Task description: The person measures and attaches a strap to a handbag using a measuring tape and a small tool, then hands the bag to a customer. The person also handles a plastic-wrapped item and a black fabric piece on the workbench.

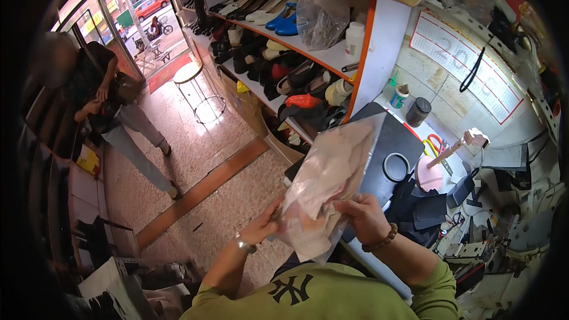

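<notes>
A large clear plastic bag (pixel 323 172) with flat beige and pinkish pieces inside is held up in front of my chest. My left hand (pixel 261 225), with a watch at the wrist, grips the bag's lower left edge. On its right side my right hand (pixel 365 219), wearing a bead bracelet, pinches the plastic between thumb and fingers. What exactly the pieces in the bag are, I cannot make out. Behind the bag lies a dark mat (pixel 388 133) on the worktable, with a grey ring (pixel 396 167) on it.
Shelves of shoes (pixel 284 21) stand ahead. To the right are a pink stand (pixel 430 172), yellow-handled scissors (pixel 431 145), a dark jar (pixel 418 111) and black scraps (pixel 430 210). A round stool (pixel 188 73) stands on the floor; a person (pixel 101 92) is at the left.
</notes>
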The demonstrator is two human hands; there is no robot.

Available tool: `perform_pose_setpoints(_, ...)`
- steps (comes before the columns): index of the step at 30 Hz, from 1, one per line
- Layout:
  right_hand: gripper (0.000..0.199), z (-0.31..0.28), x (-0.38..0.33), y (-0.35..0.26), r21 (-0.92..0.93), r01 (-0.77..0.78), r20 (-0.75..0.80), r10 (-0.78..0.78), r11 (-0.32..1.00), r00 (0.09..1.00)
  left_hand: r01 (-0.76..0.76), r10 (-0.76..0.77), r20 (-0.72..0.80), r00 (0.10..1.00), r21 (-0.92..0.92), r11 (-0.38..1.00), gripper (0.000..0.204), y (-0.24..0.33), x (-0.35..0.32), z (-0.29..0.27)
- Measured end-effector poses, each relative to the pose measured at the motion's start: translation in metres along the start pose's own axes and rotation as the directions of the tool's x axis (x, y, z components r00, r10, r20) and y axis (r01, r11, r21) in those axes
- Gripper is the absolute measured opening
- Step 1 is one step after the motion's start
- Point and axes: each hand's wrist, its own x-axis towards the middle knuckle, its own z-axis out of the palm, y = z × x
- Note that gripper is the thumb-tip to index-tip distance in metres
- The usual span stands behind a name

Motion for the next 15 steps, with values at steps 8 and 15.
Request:
perform_pose_setpoints(8,0.021,0.090,0.052,0.024,0.021,-0.135,0.110,0.132,0.991,0.985,0.272,0.056,-0.435,0.899,0.654,0.706,0.075,0.013,-0.086,-0.020)
perform_pose_setpoints(15,0.022,0.117,0.084,0.066,-0.026,-0.136,0.069,0.137,0.990,0.988,0.439,-0.100,-0.583,0.807,0.478,0.761,0.068,-0.007,-0.109,-0.036)
